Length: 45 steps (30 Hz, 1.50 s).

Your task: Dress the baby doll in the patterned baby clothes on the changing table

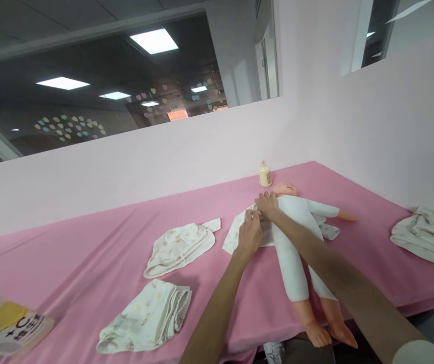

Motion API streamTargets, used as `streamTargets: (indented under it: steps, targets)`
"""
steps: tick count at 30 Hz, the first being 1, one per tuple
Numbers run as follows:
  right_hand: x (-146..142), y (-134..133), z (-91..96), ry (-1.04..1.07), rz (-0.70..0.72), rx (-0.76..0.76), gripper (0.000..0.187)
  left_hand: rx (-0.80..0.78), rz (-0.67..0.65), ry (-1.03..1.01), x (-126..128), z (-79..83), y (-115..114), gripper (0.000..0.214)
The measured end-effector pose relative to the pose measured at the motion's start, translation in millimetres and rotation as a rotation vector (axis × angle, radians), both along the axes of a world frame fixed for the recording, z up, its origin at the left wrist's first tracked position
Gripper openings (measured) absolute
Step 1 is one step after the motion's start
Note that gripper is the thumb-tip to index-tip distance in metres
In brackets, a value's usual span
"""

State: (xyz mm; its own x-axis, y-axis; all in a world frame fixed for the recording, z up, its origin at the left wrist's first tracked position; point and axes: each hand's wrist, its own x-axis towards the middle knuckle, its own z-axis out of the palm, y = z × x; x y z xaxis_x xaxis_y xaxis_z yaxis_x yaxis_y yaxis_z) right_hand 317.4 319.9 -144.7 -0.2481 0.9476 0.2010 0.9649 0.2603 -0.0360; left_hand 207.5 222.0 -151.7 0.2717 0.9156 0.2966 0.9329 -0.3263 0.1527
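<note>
A baby doll (pixel 290 263) with a white cloth body lies on its back on the pink-covered table, head toward the wall. A white patterned baby shirt (pixel 235 235) is spread beside and partly under it, and one sleeve (pixel 329 231) shows on the doll's other side. My left hand (pixel 250 230) is closed, fingertips pinching the shirt cloth near the doll's shoulder. My right hand (pixel 268 205) is closed over the same bunched cloth, just below the doll's head. The doll's arm on this side is hidden by my hands and the cloth.
Left of the doll lie a patterned baby garment (pixel 181 246) and a folded patterned cloth (pixel 148 316). A cream bottle (pixel 265 174) stands near the wall. A yellow-and-white package (pixel 10 326) sits at the front left; folded cloths (pixel 427 235) lie far right.
</note>
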Motion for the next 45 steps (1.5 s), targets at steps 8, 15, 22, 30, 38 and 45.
streamTargets:
  steps: [8, 15, 22, 30, 38, 45]
  targets:
    - [20.4, 14.9, 2.9, -0.007, -0.102, 0.000, 0.035, -0.185, -0.046, 0.121, 3.9, -8.0, -5.6, 0.043]
    - [11.4, 2.0, 4.1, 0.041, -0.013, -0.012, 0.035, -0.271, 0.063, -0.154, -17.1, 3.4, 8.6, 0.028]
    - [84.9, -60.1, -1.4, 0.327, 0.032, 0.229, 0.030, -0.052, -0.047, -0.401, -11.9, -0.5, 20.4, 0.019]
    - [223.0, -147.9, -86.7, 0.445, -0.311, 0.126, 0.031, 0.043, -0.543, -0.088, 121.0, 31.6, 52.5, 0.032]
    - [221.0, -128.2, -64.8, 0.343, -0.250, 0.042, 0.029, -0.215, -0.536, 0.484, 216.8, 24.7, 78.5, 0.039]
    - [281.1, -106.5, -45.5, 0.526, -0.533, 0.076, 0.031, -0.153, -0.477, 0.456, 182.2, 52.7, 86.7, 0.036]
